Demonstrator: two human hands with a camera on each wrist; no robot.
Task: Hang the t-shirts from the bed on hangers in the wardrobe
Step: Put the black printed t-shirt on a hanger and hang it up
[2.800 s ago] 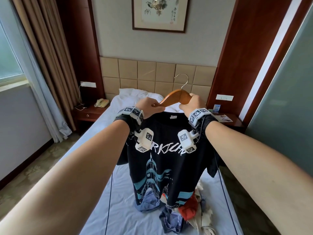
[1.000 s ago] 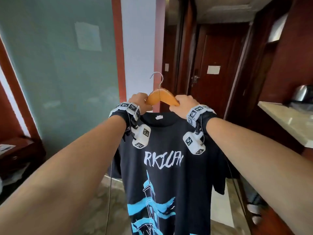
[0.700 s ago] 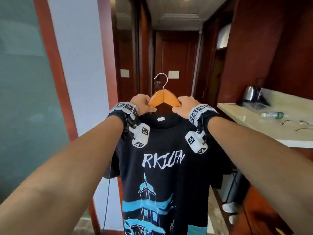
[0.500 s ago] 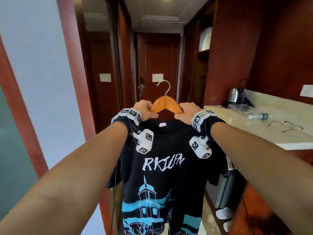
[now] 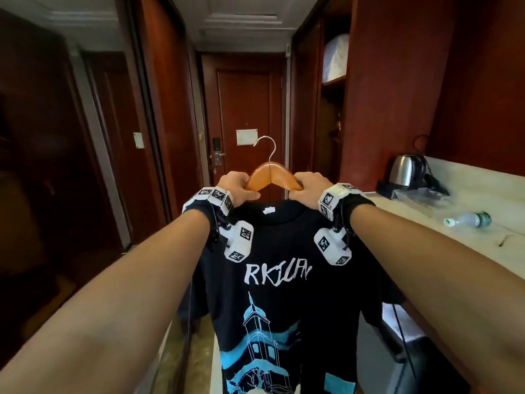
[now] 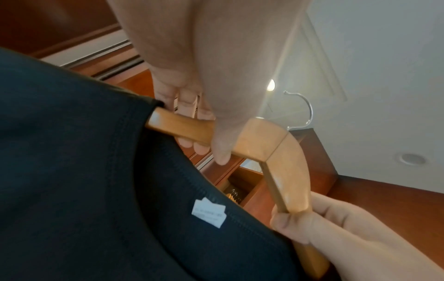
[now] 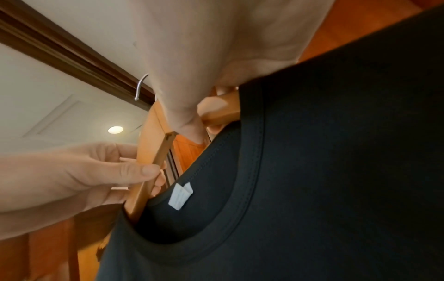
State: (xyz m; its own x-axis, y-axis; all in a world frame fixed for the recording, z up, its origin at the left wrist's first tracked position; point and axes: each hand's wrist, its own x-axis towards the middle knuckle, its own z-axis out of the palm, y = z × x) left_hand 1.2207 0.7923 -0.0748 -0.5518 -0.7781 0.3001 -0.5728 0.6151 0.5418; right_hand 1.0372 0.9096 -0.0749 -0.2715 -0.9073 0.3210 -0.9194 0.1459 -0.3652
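A black t-shirt [image 5: 284,294] with white lettering and a blue tower print hangs on a wooden hanger [image 5: 271,173] with a metal hook [image 5: 268,143], held up in front of me. My left hand [image 5: 237,184] grips the hanger's left arm just above the collar, and my right hand [image 5: 311,184] grips the right arm. In the left wrist view the fingers [image 6: 192,108] wrap the hanger [image 6: 271,140] beside the shirt [image 6: 84,190]. In the right wrist view the thumb [image 7: 187,117] presses the hanger [image 7: 149,148] by the collar [image 7: 252,152]. An open wardrobe bay [image 5: 332,115] stands ahead on the right.
A narrow hallway leads to a wooden door [image 5: 247,115]. At the right, a pale counter [image 5: 454,245] carries a steel kettle [image 5: 406,172] and a lying water bottle [image 5: 466,218]. White bedding [image 5: 336,58] sits on the wardrobe's top shelf. Dark sliding panels [image 5: 85,137] line the left.
I have turned away from the bed and past the glass wall into the hallway, carrying the shirt on its hanger. Both hands keep the same hold on the hanger.
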